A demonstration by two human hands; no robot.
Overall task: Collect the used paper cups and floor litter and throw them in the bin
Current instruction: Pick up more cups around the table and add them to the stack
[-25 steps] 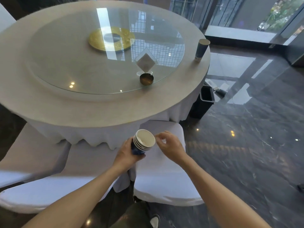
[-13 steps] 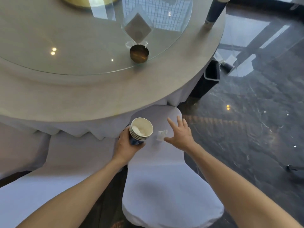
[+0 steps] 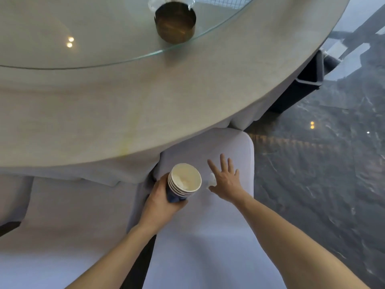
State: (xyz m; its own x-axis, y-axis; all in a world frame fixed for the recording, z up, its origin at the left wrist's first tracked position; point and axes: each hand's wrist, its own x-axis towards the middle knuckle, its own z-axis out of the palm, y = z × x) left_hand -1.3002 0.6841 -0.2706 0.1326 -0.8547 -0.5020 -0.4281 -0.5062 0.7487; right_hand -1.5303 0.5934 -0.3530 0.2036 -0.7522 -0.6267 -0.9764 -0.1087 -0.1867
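Note:
My left hand (image 3: 159, 202) grips a stack of several nested paper cups (image 3: 183, 180), blue outside and cream inside, tilted so the mouth faces me. A white scrap lies inside the top cup. My right hand (image 3: 225, 180) is spread flat, fingers apart, over the white-covered chair seat (image 3: 208, 236). A small crumpled white piece of litter (image 3: 210, 180) lies on the seat at my right thumb, partly hidden by the hand. The dark bin (image 3: 308, 80) stands on the floor past the table's right edge.
The round table (image 3: 145, 105) with a white cloth fills the top, carrying a glass turntable (image 3: 83, 42) and a brass holder (image 3: 175, 21). A second covered chair (image 3: 68, 215) sits to the left. Dark glossy floor (image 3: 323, 174) lies to the right.
The view has dropped and closed in on the chair. My right hand has opened and lowered onto the seat beside the litter. The cup stack stays in my left hand.

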